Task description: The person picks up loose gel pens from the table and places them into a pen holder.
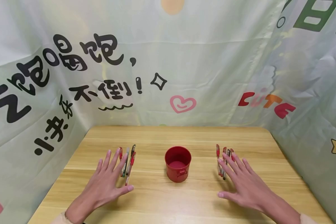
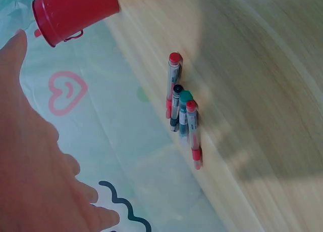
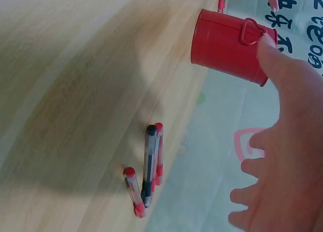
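Observation:
A red metal bucket (image 1: 177, 172) stands upright on the table between the two hands; its inside shows no contents. My left hand (image 1: 107, 183) hovers with fingers spread, palm down, over the near side of several pens (image 1: 131, 165) with red, black and green parts. On the other side my right hand (image 1: 245, 185) is likewise spread above the table, beside a second group of pens (image 1: 218, 155), partly covering them. Neither hand holds anything. Both wrist views show the pens, left group (image 2: 182, 113) and right group (image 3: 150, 161), lying on the wood apart from the fingers.
The light wooden table (image 1: 179, 137) is bordered at the back and sides by a pale printed cloth (image 1: 207, 68) with dark lettering and a pink heart. Between the bucket and each pen group lies bare tabletop.

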